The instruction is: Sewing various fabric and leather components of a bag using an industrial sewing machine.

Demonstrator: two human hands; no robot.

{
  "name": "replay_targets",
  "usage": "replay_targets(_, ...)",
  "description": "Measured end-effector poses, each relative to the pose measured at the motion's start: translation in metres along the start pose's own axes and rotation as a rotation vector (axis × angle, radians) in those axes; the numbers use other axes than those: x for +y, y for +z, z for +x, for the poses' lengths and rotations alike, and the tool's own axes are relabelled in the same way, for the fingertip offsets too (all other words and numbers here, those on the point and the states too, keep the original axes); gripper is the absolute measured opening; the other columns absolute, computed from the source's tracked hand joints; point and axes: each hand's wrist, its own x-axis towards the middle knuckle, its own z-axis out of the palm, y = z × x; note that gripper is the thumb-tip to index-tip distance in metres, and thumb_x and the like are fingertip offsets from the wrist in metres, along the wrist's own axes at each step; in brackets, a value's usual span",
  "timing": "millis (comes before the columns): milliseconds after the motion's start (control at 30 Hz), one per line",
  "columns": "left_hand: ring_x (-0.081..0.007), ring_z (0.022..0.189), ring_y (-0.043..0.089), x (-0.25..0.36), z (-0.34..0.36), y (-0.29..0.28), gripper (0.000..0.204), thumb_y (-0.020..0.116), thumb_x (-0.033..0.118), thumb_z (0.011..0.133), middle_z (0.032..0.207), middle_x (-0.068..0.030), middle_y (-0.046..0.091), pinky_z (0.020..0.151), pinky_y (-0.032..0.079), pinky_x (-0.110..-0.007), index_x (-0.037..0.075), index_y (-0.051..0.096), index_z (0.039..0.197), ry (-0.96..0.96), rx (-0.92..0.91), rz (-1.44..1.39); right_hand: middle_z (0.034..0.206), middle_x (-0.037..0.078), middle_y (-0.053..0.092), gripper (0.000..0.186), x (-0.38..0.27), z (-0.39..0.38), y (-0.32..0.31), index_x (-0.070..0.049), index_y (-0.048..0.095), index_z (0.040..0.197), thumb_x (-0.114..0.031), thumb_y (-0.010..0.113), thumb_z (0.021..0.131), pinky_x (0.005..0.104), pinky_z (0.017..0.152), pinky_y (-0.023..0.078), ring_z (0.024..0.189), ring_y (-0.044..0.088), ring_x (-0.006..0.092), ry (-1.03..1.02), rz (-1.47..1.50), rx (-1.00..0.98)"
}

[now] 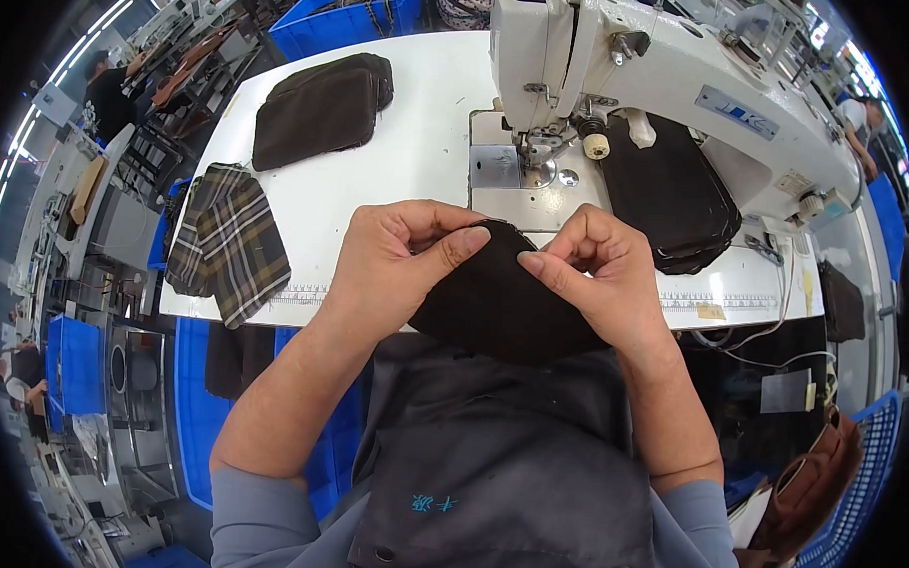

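Note:
Between my two hands hangs a dark brown fabric piece (509, 306), its upper edge pinched near the table's front. My left hand (401, 252) grips it with thumb and forefinger at the upper left. At the upper right, the thumb and fingers of my right hand (600, 274) are closed on the same edge. Just beyond stands a white sewing machine (542, 67); its needle and presser foot (537, 152) sit above a metal plate, apart from the fabric. A stack of dark brown panels (668, 191) lies under the machine's arm at the right.
Another pile of dark panels (320, 114) lies on the white table (421, 103) at the far left. Plaid fabric pieces (238, 241) overhang its front left edge. A blue bin (349, 20) stands behind, and a blue crate (195, 415) is below at the left. Cables (773, 335) hang at right.

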Motion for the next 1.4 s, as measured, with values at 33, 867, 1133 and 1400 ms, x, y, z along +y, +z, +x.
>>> replay_targets(33, -0.0074, 0.082, 0.069, -0.002, 0.003, -0.002, 0.022, 0.079, 0.010, 0.095, 0.092, -0.0071, 0.078, 0.076, 0.056, -0.022, -0.006, 0.077, 0.109, -0.003, -0.016, 0.000, 0.075, -0.002, 0.068, 0.021, 0.001, 0.000, 0.000, -0.003, 0.064, 0.085, -0.010, 0.083, 0.090, 0.0201, 0.060, 0.045, 0.066, 0.057, 0.0011, -0.004, 0.039, 0.005)
replay_targets(867, -0.0232, 0.083, 0.075, -0.065, 0.142, 0.015, 0.017, 0.085, 0.022, 0.082, 0.089, -0.0103, 0.078, 0.074, 0.057, -0.034, 0.011, 0.084, 0.096, 0.190, 0.036, 0.855, 0.097, 0.002, 0.072, 0.022, 0.061, 0.069, -0.032, -0.012, 0.080, 0.098, -0.011, 0.070, 0.078, 0.0380, 0.066, 0.056, 0.085, 0.069, 0.0223, -0.707, -1.084, -0.050)
replay_targets(1133, -0.0250, 0.080, 0.074, -0.073, 0.152, 0.014, 0.014, 0.081, 0.023, 0.083, 0.090, -0.0053, 0.076, 0.077, 0.058, -0.037, 0.010, 0.082, 0.089, 0.215, 0.064, 0.785, 0.105, 0.003, 0.077, 0.026, 0.065, 0.073, -0.033, -0.011, 0.079, 0.102, -0.012, 0.067, 0.079, 0.0357, 0.065, 0.057, 0.079, 0.072, 0.0233, -0.679, -1.174, -0.019)
replay_targets(1400, -0.0255, 0.082, 0.074, -0.088, 0.163, 0.008, 0.020, 0.082, 0.026, 0.081, 0.092, -0.0071, 0.078, 0.079, 0.058, -0.038, 0.009, 0.082, 0.091, 0.233, 0.053, 0.711, 0.105, 0.002, 0.076, 0.027, 0.064, 0.075, -0.033, -0.011, 0.079, 0.104, -0.012, 0.066, 0.080, 0.0367, 0.065, 0.057, 0.078, 0.072, 0.0242, -0.661, -1.184, -0.016)
